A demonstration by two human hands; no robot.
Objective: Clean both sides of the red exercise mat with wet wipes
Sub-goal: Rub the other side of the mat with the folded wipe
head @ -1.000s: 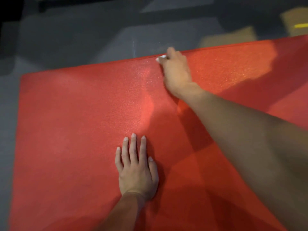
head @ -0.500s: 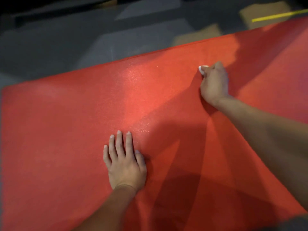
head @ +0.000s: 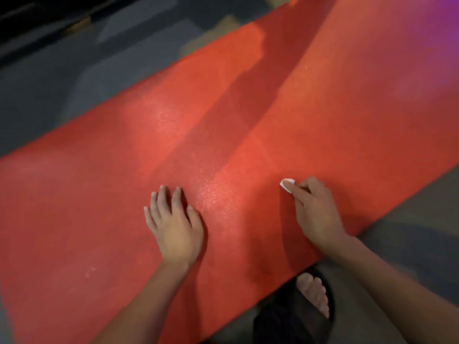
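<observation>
Red mat (head: 104,219) spread flat on grey floor (head: 62,78), running diagonally; left hand (head: 173,227) pressed flat on it, fingers spread; right hand (head: 315,214) pinched round white wipe (head: 287,184) on mat near front edge; sandalled foot (head: 314,295) just beside that edge

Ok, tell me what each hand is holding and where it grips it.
The right hand pinches a small white wet wipe in its fingertips, one corner sticking out. The left hand holds nothing; it lies flat on the red exercise mat.
</observation>
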